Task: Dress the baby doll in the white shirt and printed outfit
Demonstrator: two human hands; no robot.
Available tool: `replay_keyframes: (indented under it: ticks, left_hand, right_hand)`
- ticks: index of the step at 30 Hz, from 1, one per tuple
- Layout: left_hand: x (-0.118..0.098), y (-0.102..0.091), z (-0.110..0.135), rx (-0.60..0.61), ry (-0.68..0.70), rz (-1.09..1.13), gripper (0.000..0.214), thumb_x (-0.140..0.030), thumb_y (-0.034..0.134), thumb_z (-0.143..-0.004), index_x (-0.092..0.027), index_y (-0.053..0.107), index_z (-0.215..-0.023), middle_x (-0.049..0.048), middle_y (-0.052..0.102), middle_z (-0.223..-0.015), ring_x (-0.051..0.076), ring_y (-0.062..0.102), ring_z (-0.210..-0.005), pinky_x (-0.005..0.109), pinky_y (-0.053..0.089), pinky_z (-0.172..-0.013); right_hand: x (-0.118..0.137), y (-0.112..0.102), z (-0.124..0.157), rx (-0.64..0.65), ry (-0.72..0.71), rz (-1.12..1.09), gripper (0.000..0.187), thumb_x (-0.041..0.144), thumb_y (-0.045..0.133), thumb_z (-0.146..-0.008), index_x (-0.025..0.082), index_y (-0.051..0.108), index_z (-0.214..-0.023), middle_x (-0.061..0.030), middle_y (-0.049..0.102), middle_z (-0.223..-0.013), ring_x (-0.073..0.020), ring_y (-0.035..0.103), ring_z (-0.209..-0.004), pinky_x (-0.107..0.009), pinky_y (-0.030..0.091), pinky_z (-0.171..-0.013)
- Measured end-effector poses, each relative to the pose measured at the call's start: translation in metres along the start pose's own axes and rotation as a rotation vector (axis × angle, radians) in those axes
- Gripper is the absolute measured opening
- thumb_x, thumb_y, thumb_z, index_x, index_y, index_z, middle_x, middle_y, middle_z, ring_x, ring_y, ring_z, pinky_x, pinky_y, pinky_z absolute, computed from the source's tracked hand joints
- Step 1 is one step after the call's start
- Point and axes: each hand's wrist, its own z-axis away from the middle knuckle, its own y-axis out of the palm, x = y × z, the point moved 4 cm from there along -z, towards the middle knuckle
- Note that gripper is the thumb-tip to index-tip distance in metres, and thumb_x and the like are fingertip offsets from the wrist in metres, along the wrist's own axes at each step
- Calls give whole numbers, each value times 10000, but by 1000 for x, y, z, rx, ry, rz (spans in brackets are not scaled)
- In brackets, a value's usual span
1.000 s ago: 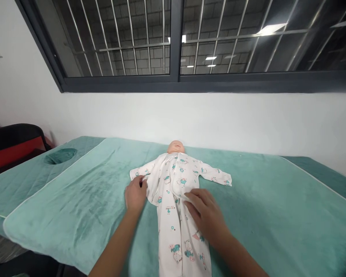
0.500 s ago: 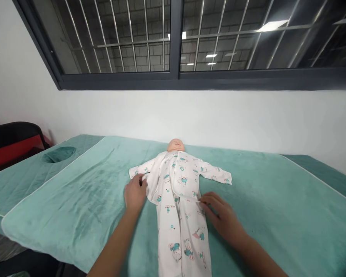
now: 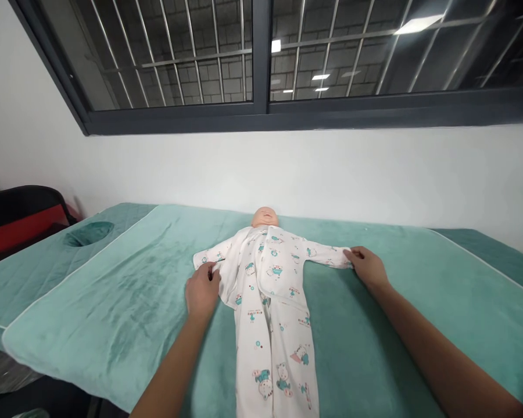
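The doll (image 3: 265, 217) lies on its back on a green blanket (image 3: 126, 302), which is spread over a padded bed (image 3: 30, 278). It wears a white printed jacket (image 3: 283, 264); matching trousers (image 3: 255, 371) run from below the doll's chest toward the camera and out of the frame. Both sleeves stretch out to either side of the doll.

To the doll's right as the camera sees it, the right hand (image 3: 368, 267) pinches the end of a sleeve between its fingers. On the opposite side of the doll, the left hand (image 3: 203, 290) has its fingers bent at the jacket's side edge, just below the other sleeve; their tips are partly hidden, so I cannot tell whether they grip the cloth.

Beyond the doll's head rises a white wall (image 3: 314, 174) with a barred window (image 3: 261, 119). A red-and-black object (image 3: 24, 223) stands well left of the doll.
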Motion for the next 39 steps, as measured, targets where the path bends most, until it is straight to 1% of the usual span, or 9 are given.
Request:
replay_keyframes:
  ticks: [7,12,14,18,23,27,32,36,39]
  left_hand:
    - [0,1,0,0,-5,-4,300,-334,482,-878,-234,626,-1122,47,720,-996,231,652,-901,314,427,-779]
    - [1,3,0,-8,3,-8,293,-332,480,-876,-244,631,-1112,43,721,-999,225,654,-876,301,431,-747]
    - [2,3,0,-9,4,-6,289,-332,477,-877,-246,633,-1105,43,720,-998,220,653,-860,296,431,-735]
    - [5,4,2,-19,0,81,277,-319,475,-872,-238,627,-1089,38,708,-979,205,641,-849,286,443,-739]
    - [-15,-12,10,-80,43,417,249,-312,418,-895,-202,589,-1039,43,655,-990,178,605,-861,277,482,-773]
    - [-78,-46,23,-107,298,428,211,-271,379,-932,-213,578,-973,44,613,-992,179,572,-924,294,466,-846]
    - [-153,-57,64,154,987,69,340,-11,353,-845,-207,595,-982,61,608,-971,200,536,-919,334,425,-817]
    - [-145,-35,92,234,1120,-174,413,61,407,-752,-191,599,-1017,63,615,-975,211,515,-888,351,403,-763]
    - [-128,-24,99,247,1028,54,381,21,414,-815,-213,600,-1051,50,628,-984,202,543,-915,357,415,-802]
  right_hand:
    - [-11,-1,-14,-115,47,-84,378,453,522,-755,161,635,-966,-98,703,-892,-230,629,-782,-347,482,-735]
    - [11,-3,8,-239,-121,33,544,308,484,-802,110,486,-1309,-184,579,-1271,-293,574,-1109,-441,449,-969]
    - [29,5,22,-176,-290,110,513,350,439,-870,126,487,-1330,-179,544,-1334,-307,495,-1238,-467,387,-1058]
    - [52,30,42,141,-546,140,505,418,396,-935,177,465,-1373,-120,493,-1432,-266,424,-1336,-446,337,-1127]
    - [41,37,36,224,-428,111,546,461,375,-942,157,461,-1387,-124,495,-1439,-268,440,-1333,-460,333,-1133]
    - [34,33,31,197,-363,73,524,471,385,-932,190,496,-1360,-107,525,-1416,-270,470,-1312,-468,352,-1116]
    - [33,29,30,184,-283,25,542,483,374,-920,165,521,-1333,-122,558,-1373,-274,502,-1278,-437,371,-1096]
    - [34,27,31,181,-266,9,525,477,375,-911,177,541,-1307,-116,573,-1353,-271,513,-1261,-424,376,-1088]
    - [35,27,32,176,-288,12,514,473,383,-906,177,557,-1289,-113,578,-1347,-272,517,-1253,-425,373,-1090]
